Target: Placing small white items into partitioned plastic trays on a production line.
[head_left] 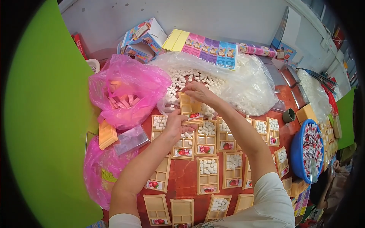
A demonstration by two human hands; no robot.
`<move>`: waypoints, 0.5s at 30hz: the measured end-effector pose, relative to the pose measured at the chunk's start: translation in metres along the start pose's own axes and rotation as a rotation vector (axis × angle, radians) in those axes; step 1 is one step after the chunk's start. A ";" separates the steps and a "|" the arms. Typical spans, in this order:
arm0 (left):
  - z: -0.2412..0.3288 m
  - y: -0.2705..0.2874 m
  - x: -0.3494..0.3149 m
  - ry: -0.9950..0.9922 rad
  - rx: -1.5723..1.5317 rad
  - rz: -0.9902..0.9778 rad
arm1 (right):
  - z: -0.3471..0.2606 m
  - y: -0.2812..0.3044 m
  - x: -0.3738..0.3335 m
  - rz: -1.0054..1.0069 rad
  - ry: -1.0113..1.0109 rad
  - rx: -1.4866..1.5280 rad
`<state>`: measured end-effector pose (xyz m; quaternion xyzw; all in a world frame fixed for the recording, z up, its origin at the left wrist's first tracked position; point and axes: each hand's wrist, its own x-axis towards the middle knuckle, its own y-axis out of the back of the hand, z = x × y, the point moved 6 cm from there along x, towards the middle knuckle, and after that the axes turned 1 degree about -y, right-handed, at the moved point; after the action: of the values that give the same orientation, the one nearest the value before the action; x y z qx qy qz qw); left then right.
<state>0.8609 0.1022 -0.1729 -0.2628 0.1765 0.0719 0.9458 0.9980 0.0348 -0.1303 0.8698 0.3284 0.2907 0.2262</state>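
Note:
My left hand (175,124) is wrapped round a tan compartment tray (187,102), held tilted above the red table. A packet with a strawberry picture (193,115) lies in the tray's lower compartment, and another tray's edge shows beneath it. My right hand (197,92) is at the tray's far end, fingers bent together; whatever they may hold is hidden. Just beyond it, small white cubes (207,79) spill from a clear plastic bag (251,87). Under my arms, similar trays (208,176) lie in rows, several with white cubes and strawberry packets in them.
A pink plastic bag (127,81) with pink pieces stands at the left, beside stacked tan trays (107,135) and a clear box (132,140). Printed card sheets (209,49) lie at the back. A blue basin (297,152) of small packets is on the right. Another person (336,182) sits at far right.

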 end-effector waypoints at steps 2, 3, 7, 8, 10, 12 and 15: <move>-0.001 0.000 0.000 0.006 -0.009 -0.023 | 0.009 0.004 0.002 0.004 -0.076 0.041; 0.000 0.000 -0.001 0.006 -0.022 -0.027 | 0.016 0.007 0.002 0.008 -0.149 0.084; 0.001 -0.002 -0.007 0.013 -0.100 -0.046 | 0.024 0.026 -0.007 0.078 -0.338 0.294; 0.001 -0.002 -0.009 0.010 -0.101 -0.046 | 0.022 0.025 -0.009 0.077 -0.336 0.293; 0.002 -0.001 -0.012 0.010 -0.077 -0.064 | 0.019 0.016 -0.013 0.061 -0.359 0.527; 0.001 0.003 -0.011 0.013 -0.081 -0.066 | 0.006 0.003 -0.008 -0.012 -0.255 0.451; -0.001 0.009 -0.011 0.011 -0.091 -0.068 | -0.008 -0.008 -0.007 -0.104 -0.200 0.381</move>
<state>0.8486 0.1085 -0.1742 -0.3119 0.1694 0.0460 0.9338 0.9845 0.0372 -0.1318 0.9031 0.3980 0.1236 0.1038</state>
